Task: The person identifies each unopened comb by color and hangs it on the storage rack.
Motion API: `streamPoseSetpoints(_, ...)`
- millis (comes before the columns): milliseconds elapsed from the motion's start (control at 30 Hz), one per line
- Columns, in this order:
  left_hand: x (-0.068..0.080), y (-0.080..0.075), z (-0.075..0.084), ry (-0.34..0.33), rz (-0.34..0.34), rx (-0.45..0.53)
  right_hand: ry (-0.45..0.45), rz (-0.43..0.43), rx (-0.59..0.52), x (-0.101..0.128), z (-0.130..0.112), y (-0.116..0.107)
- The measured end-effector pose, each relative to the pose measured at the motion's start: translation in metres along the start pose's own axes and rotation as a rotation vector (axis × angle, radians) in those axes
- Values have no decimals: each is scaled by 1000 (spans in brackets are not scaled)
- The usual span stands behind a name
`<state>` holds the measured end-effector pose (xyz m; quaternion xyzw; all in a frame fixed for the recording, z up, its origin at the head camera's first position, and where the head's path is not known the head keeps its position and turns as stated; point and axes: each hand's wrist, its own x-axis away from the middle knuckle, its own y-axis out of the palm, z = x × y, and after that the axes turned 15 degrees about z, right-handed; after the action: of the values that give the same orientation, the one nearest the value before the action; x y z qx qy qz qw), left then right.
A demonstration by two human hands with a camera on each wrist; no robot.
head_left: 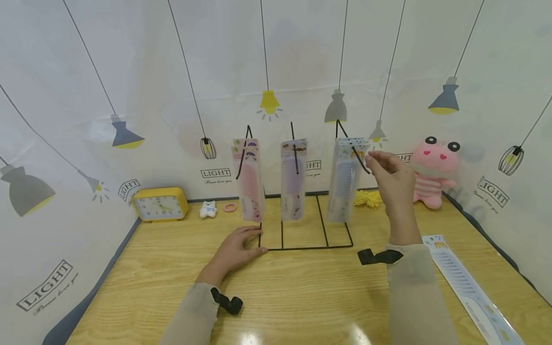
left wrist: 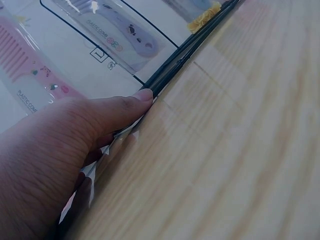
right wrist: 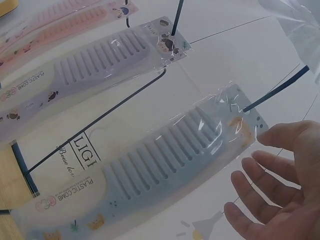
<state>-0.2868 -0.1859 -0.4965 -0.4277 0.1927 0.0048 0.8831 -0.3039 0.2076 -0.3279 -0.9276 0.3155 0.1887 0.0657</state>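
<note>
A black wire display rack (head_left: 297, 248) stands on the table with packaged plastic combs on its three hooks. My left hand (head_left: 237, 250) holds the rack's base at its left front corner, its thumb (left wrist: 145, 96) pressed on the wire. Pink combs (head_left: 249, 187) hang on the left hook, a purple comb (head_left: 293, 184) on the middle one. On the right hook hangs a blue comb (right wrist: 160, 155), its bag pierced by the wire near the top. My right hand (head_left: 393, 178) is beside that bag's upper edge, thumb tip right at it, fingers loosely spread and holding nothing.
Another packaged blue comb (head_left: 463, 282) lies on the table at the right. Along the back stand a yellow clock (head_left: 160, 203), a small white bear figure (head_left: 208, 209), a pink ring (head_left: 230, 207), a yellow yarn bundle (head_left: 368, 198) and a pink plush toy (head_left: 434, 170).
</note>
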Motion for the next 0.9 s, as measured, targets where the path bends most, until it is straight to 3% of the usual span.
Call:
streamPoseSetpoints(533,2,2,-1,9,4,19,37,-58,69,0,0,-8)
streamPoseSetpoints(733,4,3,-2,14,-2,-1,-24,-153,232,-8,21,-35)
streamPoseSetpoints(900,0,1,0,20,-2,-12,-194,-313,420,-19,55,-76)
